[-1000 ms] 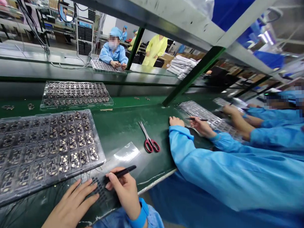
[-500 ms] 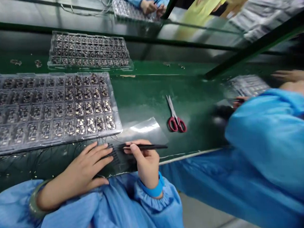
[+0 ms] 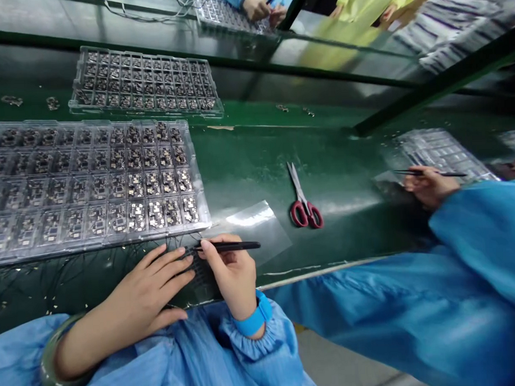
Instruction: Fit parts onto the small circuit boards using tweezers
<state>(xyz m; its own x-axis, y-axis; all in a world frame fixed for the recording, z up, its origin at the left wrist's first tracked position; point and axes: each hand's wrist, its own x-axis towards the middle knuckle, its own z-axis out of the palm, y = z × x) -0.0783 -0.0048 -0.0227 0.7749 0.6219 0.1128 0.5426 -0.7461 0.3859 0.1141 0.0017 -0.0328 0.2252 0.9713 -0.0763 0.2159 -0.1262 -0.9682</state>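
Note:
My right hand (image 3: 232, 272) pinches a pair of black tweezers (image 3: 238, 246), whose tips point left toward my left fingertips. Under them lies a small dark sheet with rows of tiny pieces (image 3: 200, 272), partly covered by both hands. My left hand (image 3: 153, 286) rests flat with fingers stretched out, the fingertips at the left edge of that sheet. Thin black wires (image 3: 80, 264) with small bright ends lie along the bench to the left. Just beyond my hands is a clear tray of small circuit boards (image 3: 92, 182).
A second clear board tray (image 3: 146, 81) stands behind. Red-handled scissors (image 3: 300, 200) and a clear plastic film (image 3: 261, 226) lie on the green bench (image 3: 247, 154). At right, a co-worker's hand (image 3: 428, 187) holds tweezers near another tray (image 3: 444, 150). A green post (image 3: 406, 100) slants behind.
My right hand and the tweezers have moved left, closer to my left fingertips. The co-worker's arm at right has drawn back, showing their hand and tweezers. The view has shifted slightly.

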